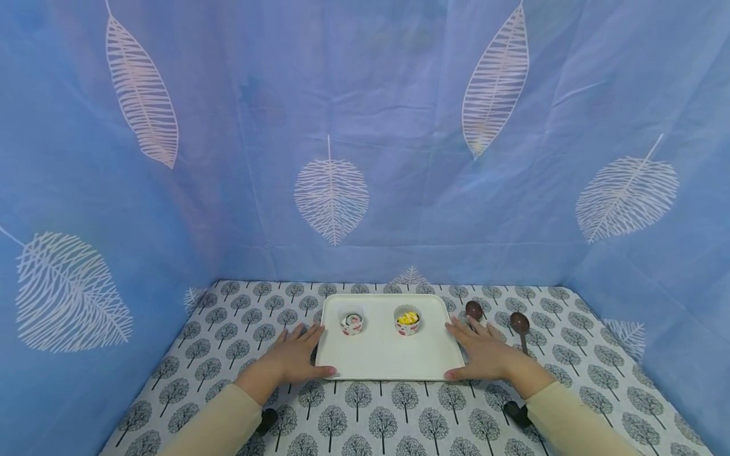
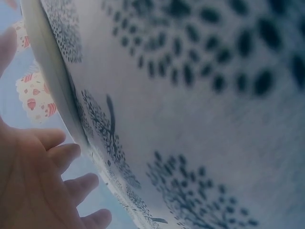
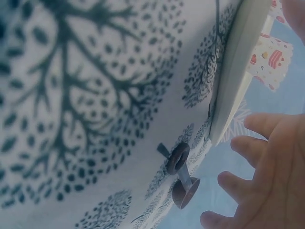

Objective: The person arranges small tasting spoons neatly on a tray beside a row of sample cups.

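Note:
A cream tray (image 1: 388,358) lies on the tree-print cloth. On it stand two paper cups: the left cup (image 1: 352,328) holds something white and pinkish, the right cup (image 1: 407,329) something yellow with white streaks. At the tray's left side is my left hand (image 1: 291,360), fingers spread, thumb at the near-left corner. My right hand (image 1: 485,354) mirrors it at the right side, thumb by the near-right corner. In the left wrist view the left fingers (image 2: 66,155) are spread beside the tray rim. The right fingers (image 3: 250,148) look likewise in the right wrist view.
Two brown spoons, one farther left (image 1: 474,309) and one nearer right (image 1: 519,323), lie right of the tray, the first partly behind my right hand. Blue leaf-print curtain (image 1: 365,190) closes off the back and both sides of the cloth-covered table (image 1: 365,418).

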{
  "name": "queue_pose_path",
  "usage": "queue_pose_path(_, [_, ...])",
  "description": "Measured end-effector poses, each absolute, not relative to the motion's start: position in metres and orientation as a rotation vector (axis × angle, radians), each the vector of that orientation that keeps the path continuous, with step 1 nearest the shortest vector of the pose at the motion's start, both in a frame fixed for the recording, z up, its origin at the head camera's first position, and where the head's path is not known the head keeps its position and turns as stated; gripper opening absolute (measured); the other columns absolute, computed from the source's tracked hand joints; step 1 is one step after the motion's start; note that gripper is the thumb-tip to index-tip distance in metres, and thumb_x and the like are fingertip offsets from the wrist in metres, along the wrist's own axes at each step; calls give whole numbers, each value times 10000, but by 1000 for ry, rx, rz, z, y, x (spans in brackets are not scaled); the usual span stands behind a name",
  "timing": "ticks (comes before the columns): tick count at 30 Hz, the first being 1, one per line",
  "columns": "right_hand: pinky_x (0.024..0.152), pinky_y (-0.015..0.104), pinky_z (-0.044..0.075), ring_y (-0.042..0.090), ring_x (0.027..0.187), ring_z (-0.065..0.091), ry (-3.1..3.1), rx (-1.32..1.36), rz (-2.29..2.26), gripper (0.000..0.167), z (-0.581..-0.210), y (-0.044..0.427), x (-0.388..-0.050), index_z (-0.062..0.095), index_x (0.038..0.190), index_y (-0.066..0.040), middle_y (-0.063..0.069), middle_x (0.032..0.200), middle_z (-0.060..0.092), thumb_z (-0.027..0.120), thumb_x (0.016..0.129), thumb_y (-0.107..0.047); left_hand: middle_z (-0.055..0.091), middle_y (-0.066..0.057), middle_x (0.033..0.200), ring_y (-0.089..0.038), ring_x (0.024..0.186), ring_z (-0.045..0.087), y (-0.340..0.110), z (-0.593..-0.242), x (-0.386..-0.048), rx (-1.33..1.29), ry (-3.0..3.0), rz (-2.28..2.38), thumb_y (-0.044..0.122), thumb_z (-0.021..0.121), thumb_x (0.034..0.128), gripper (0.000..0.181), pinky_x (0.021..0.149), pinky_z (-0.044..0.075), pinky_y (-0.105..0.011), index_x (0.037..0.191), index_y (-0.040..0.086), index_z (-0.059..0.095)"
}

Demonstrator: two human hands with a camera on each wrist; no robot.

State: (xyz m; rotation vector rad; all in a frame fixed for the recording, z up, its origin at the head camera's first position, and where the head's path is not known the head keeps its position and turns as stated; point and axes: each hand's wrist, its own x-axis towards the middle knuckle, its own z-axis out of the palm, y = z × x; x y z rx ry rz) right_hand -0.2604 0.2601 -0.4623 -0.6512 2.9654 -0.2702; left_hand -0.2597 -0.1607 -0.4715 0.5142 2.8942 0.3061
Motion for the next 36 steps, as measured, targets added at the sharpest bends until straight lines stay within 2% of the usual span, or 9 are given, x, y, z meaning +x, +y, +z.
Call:
queue_pose_path(11, [1114,754,127,527,1458,170,2915,-648,-305,1124,-463,261,-259,360,1540,-16,211,1607,284,717,742,-723,294,-91,1628,-419,1493,201,-162,-475,-259,524,2894,337,763,644,780,1095,1193,113,-633,1575,86,316])
queue_pose_path(36, [1119,752,97,524,1469,125,2861,-632,-362,1104,-466,263,-262,367,1531,5,202,1612,280,720,761,-701,331,-129,1606,-412,1489,225,-162,-469,-259,558,2877,371,708,718,761,1081,1191,138,-631,1553,63,363])
